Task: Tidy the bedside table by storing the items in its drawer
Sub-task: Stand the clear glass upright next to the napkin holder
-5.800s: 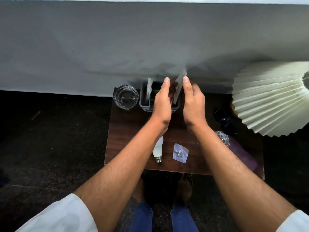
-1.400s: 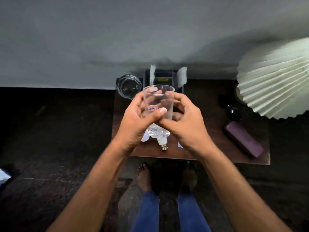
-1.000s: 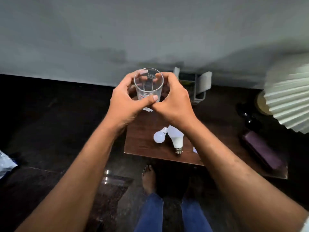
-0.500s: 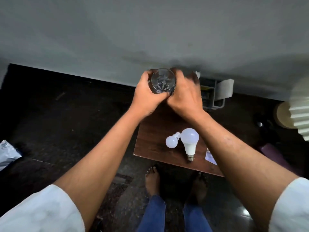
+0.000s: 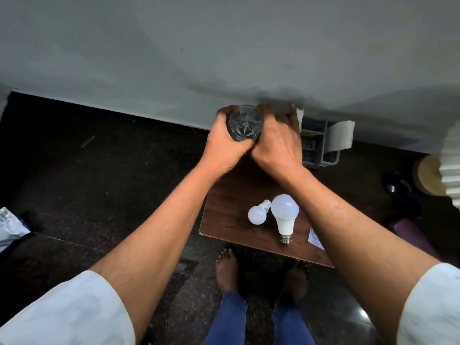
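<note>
A clear drinking glass (image 5: 245,122) stands at the back left corner of the dark wooden bedside table (image 5: 229,195). My left hand (image 5: 225,143) wraps its left side and my right hand (image 5: 277,143) wraps its right side. I look straight down into the glass and see its star-cut base. A small white bulb (image 5: 257,214) and a larger white bulb (image 5: 284,215) lie side by side near the table's front edge. A small clear packet (image 5: 315,239) peeks out beside my right forearm. No drawer is in sight.
A grey organiser (image 5: 321,143) with white paper stands at the back, right of my hands. A pleated lamp shade (image 5: 451,175), dark sunglasses (image 5: 398,185) and a purple case (image 5: 410,232) lie at the right. The wall (image 5: 224,58) is close behind. A plastic bag (image 5: 10,227) lies on the floor.
Both hands carried the glass from above the table's middle to the back left corner and lowered it there. The two bulbs came into view as the hands moved away.
</note>
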